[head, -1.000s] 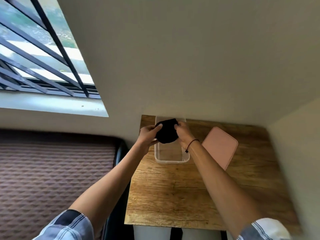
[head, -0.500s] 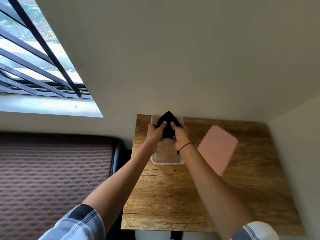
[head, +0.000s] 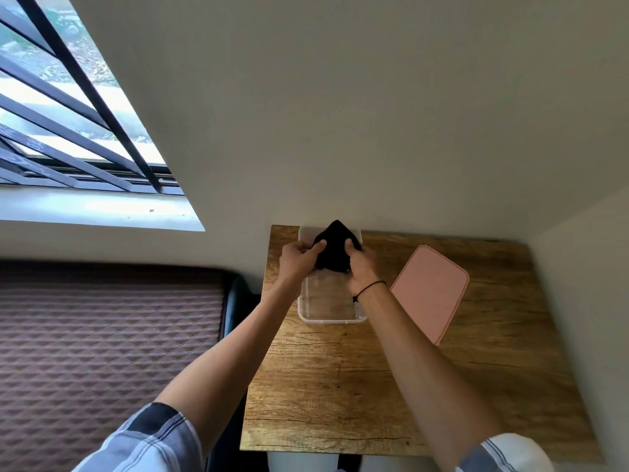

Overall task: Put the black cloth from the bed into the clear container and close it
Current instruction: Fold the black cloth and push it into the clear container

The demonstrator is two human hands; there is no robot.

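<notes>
The black cloth [head: 335, 248] is bunched into a pointed wad over the far half of the clear container [head: 332, 320], which sits open on the wooden table [head: 340, 386] against the wall. My left hand [head: 296, 260] grips the cloth's left side and my right hand [head: 360, 267] grips its right side; a thin black band circles the right wrist. The near half of the container shows bare wood through its clear bottom. The pink lid [head: 430, 291] lies flat on the table just right of the container.
A bed with a brown quilted cover [head: 102, 352] fills the lower left, its dark frame beside the table's left edge. A barred window [head: 68, 114] is at the upper left. Walls close off the table's far and right sides.
Both hands have pushed the black cloth further toward the container's far end and squeezed it into a narrower, pointed wad. The container and pink lid have not moved on the table.
</notes>
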